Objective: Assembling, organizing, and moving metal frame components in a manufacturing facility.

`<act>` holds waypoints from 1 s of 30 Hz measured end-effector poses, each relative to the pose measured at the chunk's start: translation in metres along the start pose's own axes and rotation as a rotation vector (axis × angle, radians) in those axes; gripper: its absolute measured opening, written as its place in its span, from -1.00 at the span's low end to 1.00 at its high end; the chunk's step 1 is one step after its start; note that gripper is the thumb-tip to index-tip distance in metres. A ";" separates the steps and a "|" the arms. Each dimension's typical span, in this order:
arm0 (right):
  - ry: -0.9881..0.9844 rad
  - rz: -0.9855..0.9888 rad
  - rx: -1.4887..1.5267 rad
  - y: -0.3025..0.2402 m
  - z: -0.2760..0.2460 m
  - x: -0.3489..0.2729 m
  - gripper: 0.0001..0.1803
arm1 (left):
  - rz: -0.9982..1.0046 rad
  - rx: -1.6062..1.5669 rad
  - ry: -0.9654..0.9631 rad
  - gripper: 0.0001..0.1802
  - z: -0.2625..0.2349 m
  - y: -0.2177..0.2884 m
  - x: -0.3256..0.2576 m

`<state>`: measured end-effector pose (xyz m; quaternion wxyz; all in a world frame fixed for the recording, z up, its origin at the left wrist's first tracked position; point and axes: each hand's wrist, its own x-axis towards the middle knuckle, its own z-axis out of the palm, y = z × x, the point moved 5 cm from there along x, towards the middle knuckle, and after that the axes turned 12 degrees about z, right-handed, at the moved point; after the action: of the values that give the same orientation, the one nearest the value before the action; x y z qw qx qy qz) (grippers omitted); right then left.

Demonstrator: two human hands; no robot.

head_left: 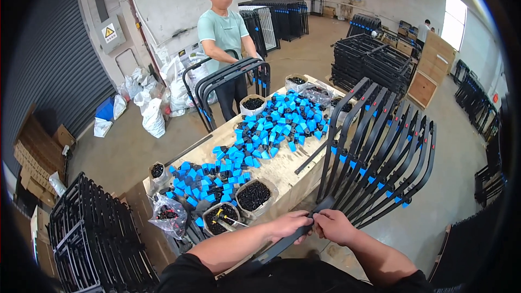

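Observation:
A black metal frame bar point(282, 243) runs slantwise in front of my body, its bend rising just past my hands. My left hand point(290, 226) is wrapped around this bar. Close beside it, my right hand point(335, 226) is closed in a pinch against the same bar; whatever its fingers hold is hidden. On the wooden table ahead lies a long heap of blue-and-black plastic pieces point(271, 127). At the table's near edge stand a bag of small black parts point(254, 195) and another tub of black parts point(217, 228) with a yellow-handled screwdriver point(218, 214) on it.
Several curved black frames point(374, 157) lean together at the right of the table point(304, 171). Across it, a person point(223, 38) holds more black frames point(233, 78). Stacked frames point(97, 233) stand at the left; white sacks point(152, 114) lie near the wall.

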<state>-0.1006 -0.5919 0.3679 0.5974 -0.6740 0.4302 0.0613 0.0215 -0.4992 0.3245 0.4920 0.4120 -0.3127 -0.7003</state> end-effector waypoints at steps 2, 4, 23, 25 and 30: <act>-0.151 0.151 0.248 0.016 -0.005 -0.012 -0.62 | 0.021 0.041 0.000 -0.71 0.018 -0.010 -0.001; -0.187 0.180 0.250 0.029 -0.011 -0.022 -0.63 | -0.011 0.071 0.043 -0.65 0.036 -0.018 -0.001; -0.369 0.233 -0.036 0.180 -0.177 -0.228 -0.68 | -0.027 0.193 0.143 -0.62 0.202 -0.117 0.021; -0.397 0.233 0.287 0.172 -0.161 -0.214 -0.65 | 0.007 0.178 0.126 -0.64 0.197 -0.111 0.032; -0.410 -0.240 -0.447 0.129 -0.103 -0.156 -0.74 | -0.029 0.125 0.142 -0.65 0.187 -0.130 0.023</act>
<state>-0.3260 -0.5906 0.3927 0.5120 -0.8080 0.1942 0.2176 -0.2043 -0.4728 0.2957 0.4761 0.4951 -0.3142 -0.6553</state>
